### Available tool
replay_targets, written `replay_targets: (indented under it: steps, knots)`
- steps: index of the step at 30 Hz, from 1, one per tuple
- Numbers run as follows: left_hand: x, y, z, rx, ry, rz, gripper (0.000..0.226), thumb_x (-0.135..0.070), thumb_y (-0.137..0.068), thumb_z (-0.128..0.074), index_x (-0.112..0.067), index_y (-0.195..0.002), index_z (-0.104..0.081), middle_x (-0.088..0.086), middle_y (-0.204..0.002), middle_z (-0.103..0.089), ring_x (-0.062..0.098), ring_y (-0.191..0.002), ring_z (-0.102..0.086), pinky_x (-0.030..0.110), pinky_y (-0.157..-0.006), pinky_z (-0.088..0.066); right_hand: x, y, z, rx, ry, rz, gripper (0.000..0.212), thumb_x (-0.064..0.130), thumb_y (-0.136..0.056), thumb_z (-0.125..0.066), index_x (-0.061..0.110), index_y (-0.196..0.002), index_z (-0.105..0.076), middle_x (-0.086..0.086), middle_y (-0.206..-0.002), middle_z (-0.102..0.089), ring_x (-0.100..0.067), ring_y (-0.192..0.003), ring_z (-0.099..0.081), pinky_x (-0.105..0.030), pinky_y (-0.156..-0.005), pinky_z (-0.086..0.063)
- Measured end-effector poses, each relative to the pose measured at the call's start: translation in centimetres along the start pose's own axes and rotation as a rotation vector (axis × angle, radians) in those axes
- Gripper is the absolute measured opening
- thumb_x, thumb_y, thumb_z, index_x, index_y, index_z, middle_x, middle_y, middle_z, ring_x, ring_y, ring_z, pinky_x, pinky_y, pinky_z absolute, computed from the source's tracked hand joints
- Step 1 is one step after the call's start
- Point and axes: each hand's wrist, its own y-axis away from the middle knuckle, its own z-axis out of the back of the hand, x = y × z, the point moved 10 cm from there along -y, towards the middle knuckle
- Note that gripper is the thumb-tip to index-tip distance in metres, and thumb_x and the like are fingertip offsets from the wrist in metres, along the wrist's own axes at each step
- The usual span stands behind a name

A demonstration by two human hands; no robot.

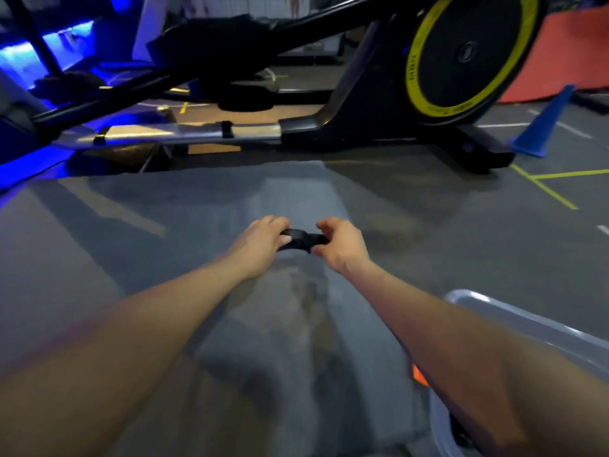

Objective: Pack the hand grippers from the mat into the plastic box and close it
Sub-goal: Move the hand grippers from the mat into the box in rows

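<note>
Plastic box (514, 319) cut off, contents hidden.

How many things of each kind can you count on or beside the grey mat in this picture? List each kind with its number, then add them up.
Black hand grippers, held between the left hand and the right hand: 1
Clear plastic boxes, right of the mat: 1
Blue cones: 1
Exercise machines with a yellow-rimmed wheel: 1
Total: 4
</note>
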Motion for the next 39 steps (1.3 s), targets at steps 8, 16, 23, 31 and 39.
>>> replay_targets:
  steps: [8, 16, 23, 31, 39]
  knots:
    - [-17.6, 1.2, -0.5, 0.131, 0.129, -0.244, 0.023, -0.017, -0.099, -0.039, -0.005, -0.109, -0.055, 0.005, -0.097, -0.055, 0.022, -0.092, -0.050, 0.026, -0.076, -0.034, -6.5, 9.4, 15.1, -0.173, 0.160, -0.089, 0.052, 0.005, -0.070, -0.073, 0.012, -0.120, -0.063, -0.009, -0.118, -0.066, -0.027, -0.110, -0.062, -0.030, -0.090, -0.048]
    - [-31.3, 2.9, -6.6, 0.215, 0.251, -0.396, 0.023, -0.018, -0.098, -0.042, -0.006, -0.109, -0.058, 0.000, -0.094, -0.057, 0.015, -0.088, -0.049, 0.019, -0.068, -0.028, -16.0, 18.3, 25.6, -0.345, 0.267, -0.197, 0.029, 0.003, -0.069, -0.072, 0.011, -0.096, -0.066, -0.012, -0.104, -0.063, -0.032, -0.099, -0.059, -0.036, -0.077, -0.047]
    - [-35.8, 3.1, -12.8, 0.215, 0.478, -0.325, 0.021, -0.011, -0.094, -0.049, -0.007, -0.112, -0.058, 0.009, -0.105, -0.063, 0.020, -0.094, -0.056, 0.027, -0.089, -0.042, -23.0, 21.9, 27.9, -0.350, 0.288, -0.318, 0.025, 0.014, -0.072, -0.073, 0.019, -0.093, -0.060, -0.006, -0.096, -0.067, -0.029, -0.095, -0.062, -0.032, -0.071, -0.044]
    - [-33.0, 3.1, -18.1, 0.202, 0.162, -0.162, 0.057, -0.027, -0.085, -0.064, -0.015, -0.136, -0.041, 0.009, -0.138, -0.044, 0.026, -0.125, -0.046, 0.035, -0.108, -0.036, -29.2, 23.0, 26.9, -0.320, 0.151, -0.509, 0.020, 0.020, -0.074, -0.073, 0.016, -0.090, -0.062, -0.003, -0.092, -0.069, -0.028, -0.091, -0.063, -0.029, -0.068, -0.041]
    - [-32.2, 5.9, -25.0, 0.416, -0.084, -0.122, 0.080, -0.025, -0.072, -0.078, -0.012, -0.138, -0.036, 0.008, -0.142, -0.036, 0.028, -0.134, -0.035, 0.040, -0.110, -0.034, -33.4, 23.2, 24.6, -0.284, 0.034, -0.628, 0.012, 0.014, -0.070, -0.075, 0.014, -0.074, -0.064, -0.008, -0.075, -0.068, -0.027, -0.080, -0.068, -0.028, -0.069, -0.050]
